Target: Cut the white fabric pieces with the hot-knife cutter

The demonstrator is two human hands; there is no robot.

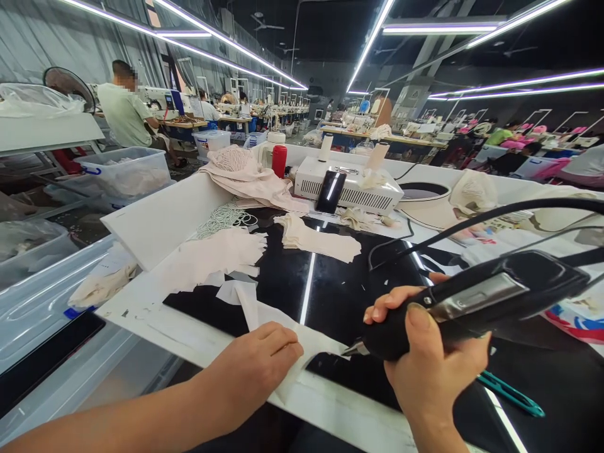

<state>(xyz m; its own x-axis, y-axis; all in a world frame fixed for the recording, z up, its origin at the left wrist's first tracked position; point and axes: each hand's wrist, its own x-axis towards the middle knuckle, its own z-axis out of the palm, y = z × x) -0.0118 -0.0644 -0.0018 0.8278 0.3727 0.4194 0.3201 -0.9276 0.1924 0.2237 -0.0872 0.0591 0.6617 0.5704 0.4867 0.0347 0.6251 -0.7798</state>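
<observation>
My left hand (264,362) is closed on a thin white piece of fabric (311,343), which lies over the front edge of a glossy black board (278,286). My right hand (427,365) grips a thick black corded electric cutting tool (472,292). Its narrow metal tip (356,348) points left and meets the right end of the fabric. Beyond my left hand lies a spread pile of pale cut fabric pieces (217,255). A neater stack of cream fabric strips (321,238) sits farther back on the board.
A teal utility knife (512,393) lies right of my right hand. Behind the board stand a white vented box (349,182), a phone (329,192) and a red bottle (279,161). The tool's black cable (472,220) arcs across the right. A person (125,113) sits at the left.
</observation>
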